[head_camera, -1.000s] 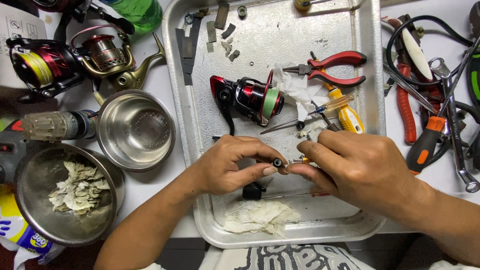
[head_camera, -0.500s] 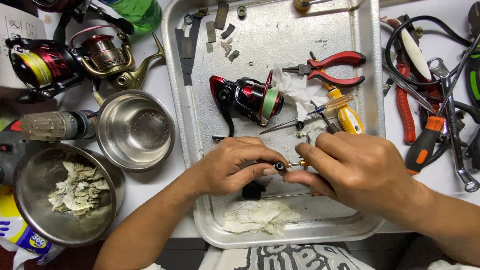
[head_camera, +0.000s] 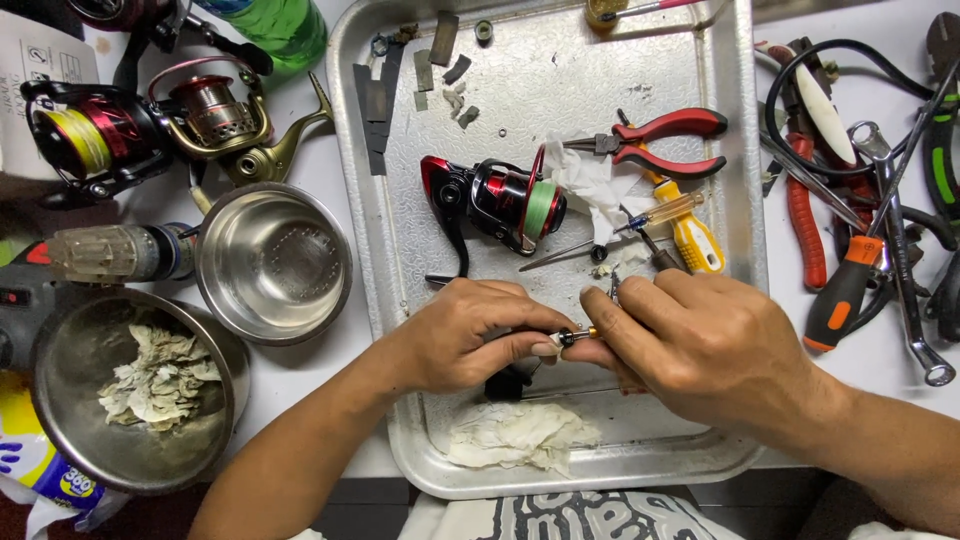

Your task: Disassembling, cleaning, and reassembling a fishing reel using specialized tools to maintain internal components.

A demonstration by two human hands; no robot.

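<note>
Pinched between the fingertips of both hands is a small dark cylindrical part with a brass-coloured end [head_camera: 574, 336]; the left hand [head_camera: 470, 335] closes thumb and forefinger on its left end, the right hand [head_camera: 700, 350] closes on the brass end from the other side, so both grips are clamped on the same piece. It sits low over the middle of the metal tray [head_camera: 745, 250], just above the tray floor — whether it touches the floor cannot be told. A black piece [head_camera: 505, 383] lies partly hidden under the left hand. Just behind the hands lies a red-and-black fishing reel [head_camera: 495, 200] with a green-lined spool, touching a crumpled white tissue [head_camera: 590, 185]. Red-handled pliers [head_camera: 655, 140] and a yellow-handled screwdriver [head_camera: 690, 235] lie to the right of the reel, inside the tray. A second wad of tissue [head_camera: 515, 435] rests at the tray's near edge. Left of the tray: an empty steel bowl [head_camera: 272, 262], a larger steel bowl [head_camera: 125, 395] holding soiled paper scraps, and two more reels [head_camera: 150, 125] — well apart from the hands. Right of the tray lies a heap of hand tools [head_camera: 860, 200], among them an orange-handled screwdriver and a spanner
</note>
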